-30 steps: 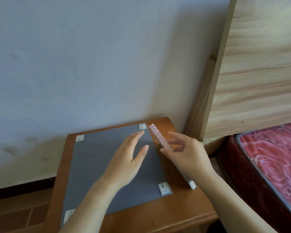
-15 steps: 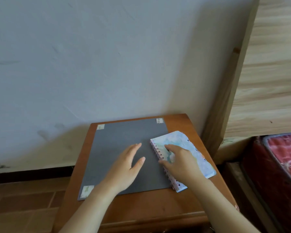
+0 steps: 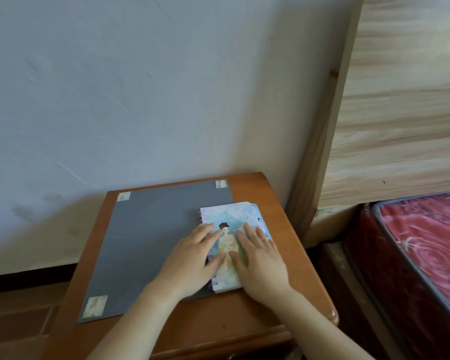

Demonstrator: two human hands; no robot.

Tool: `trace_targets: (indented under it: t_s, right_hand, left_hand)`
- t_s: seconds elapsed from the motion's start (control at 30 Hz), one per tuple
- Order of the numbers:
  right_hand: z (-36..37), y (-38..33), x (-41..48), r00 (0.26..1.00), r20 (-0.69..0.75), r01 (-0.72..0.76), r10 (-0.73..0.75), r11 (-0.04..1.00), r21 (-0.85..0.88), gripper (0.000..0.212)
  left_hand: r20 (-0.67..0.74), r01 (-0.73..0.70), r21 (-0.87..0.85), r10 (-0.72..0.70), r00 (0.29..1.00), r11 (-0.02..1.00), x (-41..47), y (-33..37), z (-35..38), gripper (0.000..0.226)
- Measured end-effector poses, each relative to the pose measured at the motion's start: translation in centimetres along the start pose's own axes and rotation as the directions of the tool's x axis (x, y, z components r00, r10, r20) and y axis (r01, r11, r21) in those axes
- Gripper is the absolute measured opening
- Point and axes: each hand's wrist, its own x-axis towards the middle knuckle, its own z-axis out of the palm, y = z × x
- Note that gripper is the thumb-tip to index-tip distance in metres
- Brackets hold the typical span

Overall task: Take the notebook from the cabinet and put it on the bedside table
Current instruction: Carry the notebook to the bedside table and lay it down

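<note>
A spiral notebook [image 3: 231, 216] with a pale blue cover and a drawn figure lies flat on the wooden bedside table [image 3: 291, 245], partly over the right edge of a grey mat [image 3: 153, 229]. My left hand [image 3: 192, 258] lies flat with straight fingers on the notebook's left side, over the pink spiral. On the cover's right side my right hand [image 3: 260, 258] presses flat, fingers straight. The two hands cover the lower half of the notebook.
The grey mat is taped at its corners to the tabletop. A pale wall stands behind the table. A wooden headboard [image 3: 400, 113] and a red patterned mattress [image 3: 426, 245] are to the right. Brown floor tiles [image 3: 18, 315] show at lower left.
The notebook went from standing on edge in my right hand to lying flat. My left hand moved right from the mat onto the cover; both hands now press it.
</note>
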Motion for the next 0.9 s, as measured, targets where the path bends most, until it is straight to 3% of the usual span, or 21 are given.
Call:
trace_targets:
  t_s: [0.13, 0.23, 0.37, 0.9]
  right_hand:
    - [-1.7, 0.3, -0.1, 0.988, 0.127, 0.073, -0.084, 0.993, 0.09, 0.062]
    - [-3.2, 2.0, -1.0, 0.955, 0.229, 0.196, -0.191, 0.981, 0.001, 0.075]
    - [-3.5, 2.3, -0.8, 0.934, 0.291, 0.221, -0.208, 0.975, -0.012, 0.083]
    - [-2.5, 2.5, 2.2, 0.914, 0.204, 0.353, -0.351, 0.935, 0.028, 0.047]
  left_hand:
    - [0.066, 0.014, 0.114, -0.022, 0.998, 0.993, -0.5, -1.5, -1.6, 0.055]
    - [0.059, -0.027, 0.059, 0.024, 0.998, 0.998, -1.7, -1.0, -1.1, 0.054]
    - [0.065, -0.017, 0.002, 0.017, 0.998, 1.0, -2.3, -0.6, -0.2, 0.05]
    - [0.048, -0.037, 0.06, 0.035, 0.998, 0.997, -1.7, -3.0, -1.0, 0.052]
